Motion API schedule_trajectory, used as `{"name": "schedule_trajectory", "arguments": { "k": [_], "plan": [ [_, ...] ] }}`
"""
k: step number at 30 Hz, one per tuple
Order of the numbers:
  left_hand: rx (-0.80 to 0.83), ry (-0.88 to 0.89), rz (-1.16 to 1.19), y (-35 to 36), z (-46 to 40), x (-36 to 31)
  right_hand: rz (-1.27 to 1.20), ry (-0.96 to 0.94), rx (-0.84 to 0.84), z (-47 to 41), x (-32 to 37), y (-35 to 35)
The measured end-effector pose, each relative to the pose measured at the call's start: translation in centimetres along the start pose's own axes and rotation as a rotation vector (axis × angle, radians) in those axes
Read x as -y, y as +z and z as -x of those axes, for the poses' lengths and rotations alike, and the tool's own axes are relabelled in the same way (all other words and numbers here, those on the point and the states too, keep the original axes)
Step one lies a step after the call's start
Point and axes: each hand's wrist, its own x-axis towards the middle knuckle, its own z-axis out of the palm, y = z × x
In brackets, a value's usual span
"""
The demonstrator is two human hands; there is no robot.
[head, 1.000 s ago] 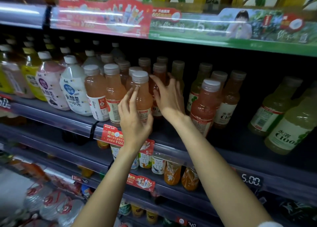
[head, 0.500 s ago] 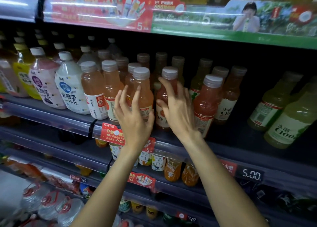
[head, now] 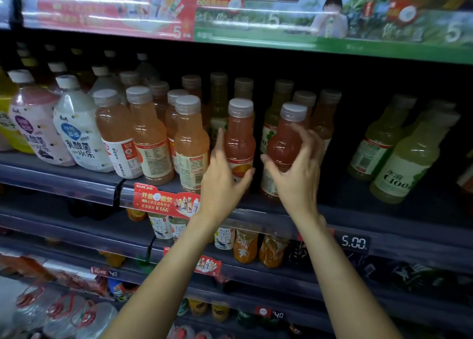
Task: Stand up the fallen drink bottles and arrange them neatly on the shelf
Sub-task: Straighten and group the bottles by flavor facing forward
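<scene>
An orange-red bottle [head: 240,136] with a grey cap stands at the front of the middle shelf [head: 384,226]. My left hand [head: 222,182] grips its lower half, thumb across the label and fingers up its left side. Just to the right stands a darker red bottle [head: 286,139]. My right hand [head: 298,170] is cupped around its front with the fingers spread and blurred, thumb at its left side. To the left, pale orange bottles [head: 190,144] stand upright in rows. At the right, two green bottles [head: 407,159] lean to the left.
White and pink yoghurt-drink bottles [head: 79,136] fill the shelf's left end. Bare dark shelf floor lies between the red bottle and the green ones. A red promo tag [head: 163,203] and a 5.00 price tag [head: 354,242] hang on the rails. Lower shelves hold small bottles [head: 245,246].
My left hand moved right from the pale orange bottle to the orange-red one. My right hand let go of that bottle and shifted right to the darker red one.
</scene>
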Motion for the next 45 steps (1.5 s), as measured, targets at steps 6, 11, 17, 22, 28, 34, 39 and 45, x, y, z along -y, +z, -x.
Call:
{"name": "schedule_trajectory", "arguments": {
  "k": [6, 11, 17, 22, 28, 34, 39, 45],
  "plan": [
    [-0.024, -0.078, 0.221, 0.9, 0.1, -0.2, -0.085, 0.075, 0.131, 0.7, -1.2, 0.1],
    [-0.024, -0.023, 0.333, 2.8, 0.7, -2.6, -0.298, 0.226, 0.094, 1.0, -2.7, -3.0],
    [0.092, 0.098, 0.444, 7.4, 1.0, -8.3, -0.272, 0.329, -0.07, 1.7, -6.9, -11.0],
    [0.249, 0.072, 0.554, 13.2, 1.4, -15.6, -0.209, 0.391, -0.163, 1.9, -11.3, -19.9],
    [0.319, -0.051, 0.579, 22.9, 2.7, -23.2, -0.146, 0.498, -0.372, 2.4, -16.9, -28.8],
    [0.349, -0.099, 0.615, 28.4, 3.0, -25.4, -0.067, 0.501, -0.503, 1.3, -21.4, -33.0],
    [0.417, -0.071, 0.653, 30.0, 3.3, -25.8, 0.013, 0.508, -0.446, 0.2, -24.3, -34.0],
    [0.321, -0.017, 0.522, 30.5, 3.2, -26.2, 0.049, 0.498, -0.231, 0.0, -24.8, -34.4]
  ]
}}
